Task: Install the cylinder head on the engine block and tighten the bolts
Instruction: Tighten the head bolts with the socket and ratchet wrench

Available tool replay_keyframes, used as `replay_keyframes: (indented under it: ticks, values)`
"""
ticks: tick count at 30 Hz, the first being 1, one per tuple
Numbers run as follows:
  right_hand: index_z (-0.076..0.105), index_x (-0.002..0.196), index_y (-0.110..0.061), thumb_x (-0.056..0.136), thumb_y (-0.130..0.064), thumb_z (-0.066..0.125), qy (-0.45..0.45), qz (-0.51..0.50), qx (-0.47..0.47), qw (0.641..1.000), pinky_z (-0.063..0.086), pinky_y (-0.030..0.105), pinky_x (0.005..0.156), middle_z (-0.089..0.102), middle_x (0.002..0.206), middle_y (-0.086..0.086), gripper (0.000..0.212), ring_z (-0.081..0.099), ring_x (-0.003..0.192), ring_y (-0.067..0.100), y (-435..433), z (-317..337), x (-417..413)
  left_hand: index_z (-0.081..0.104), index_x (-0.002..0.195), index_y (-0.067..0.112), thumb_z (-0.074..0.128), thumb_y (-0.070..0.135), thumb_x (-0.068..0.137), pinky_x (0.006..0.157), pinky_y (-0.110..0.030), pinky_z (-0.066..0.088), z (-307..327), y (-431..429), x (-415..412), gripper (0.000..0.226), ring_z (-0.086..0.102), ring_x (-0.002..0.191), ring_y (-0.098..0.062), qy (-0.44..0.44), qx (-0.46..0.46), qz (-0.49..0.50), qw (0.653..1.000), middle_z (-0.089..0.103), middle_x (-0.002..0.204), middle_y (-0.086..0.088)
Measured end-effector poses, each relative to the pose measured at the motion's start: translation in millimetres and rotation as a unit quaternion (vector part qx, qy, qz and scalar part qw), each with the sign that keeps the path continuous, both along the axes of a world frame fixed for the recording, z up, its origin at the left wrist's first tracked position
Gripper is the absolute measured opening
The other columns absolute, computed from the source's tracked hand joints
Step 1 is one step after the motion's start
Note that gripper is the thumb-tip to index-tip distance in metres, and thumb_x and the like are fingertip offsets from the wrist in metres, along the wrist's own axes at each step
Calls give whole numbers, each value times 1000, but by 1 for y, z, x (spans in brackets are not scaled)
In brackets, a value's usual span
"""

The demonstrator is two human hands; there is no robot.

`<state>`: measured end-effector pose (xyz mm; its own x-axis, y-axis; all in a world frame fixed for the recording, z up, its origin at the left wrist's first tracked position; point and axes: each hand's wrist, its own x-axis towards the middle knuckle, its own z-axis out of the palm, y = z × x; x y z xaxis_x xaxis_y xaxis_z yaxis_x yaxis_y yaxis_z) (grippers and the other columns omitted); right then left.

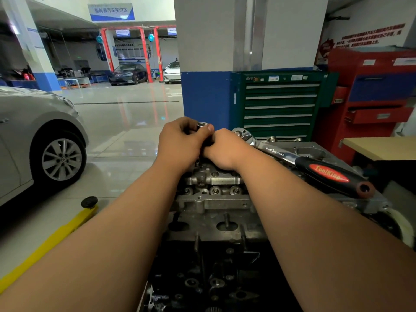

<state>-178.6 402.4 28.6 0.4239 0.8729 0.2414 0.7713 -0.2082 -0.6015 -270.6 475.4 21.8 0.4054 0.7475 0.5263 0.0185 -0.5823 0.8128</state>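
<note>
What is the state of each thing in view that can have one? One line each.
left hand: grips the top of the extension bar.
right hand: grips the same bar lower down.
extension bar: upright over the cylinder head.
ratchet: lying on the cylinder head, handle unheld.
green tool cabinet: drawers shut.

- "ToolKing" stands in pale letters on the red inlay of the ratchet wrench [301, 161] handle lying to my right.
- "新能源汽车实训区" is on the blue-and-white banner [111, 11] ahead of me.
- The red wall lettering [371, 33] is too blurred for me to read.
</note>
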Motion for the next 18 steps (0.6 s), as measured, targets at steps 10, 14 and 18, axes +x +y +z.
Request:
replay_keyframes:
  ticks: [10,14,18]
  values:
    - [55,65,-12,85,-9,50,-54,-36,-14,998,35,29,49,56,64,8,21,51,60,25,5,-1,-4,67,89,18,58,31,91,72,-21,47,-2,-1,1,16,63,78,-6,31,-3,-43,999,69,84,7]
    - [63,74,-10,85,-6,48,9,-9,2,1000,46,33,60,64,73,10,19,60,72,29,1,0,-1,63,92,19,55,37,92,65,-15,40,-3,-2,7,19,60,81,-6,45,20,-1,999,65,86,10]
    - [69,108,-21,90,-19,53,116,29,103,988,53,33,80,73,97,2,24,67,91,21,-1,-1,4,65,105,19,46,36,97,80,-18,41,-2,0,7,27,58,95,-8,38,19,-22,999,61,105,4]
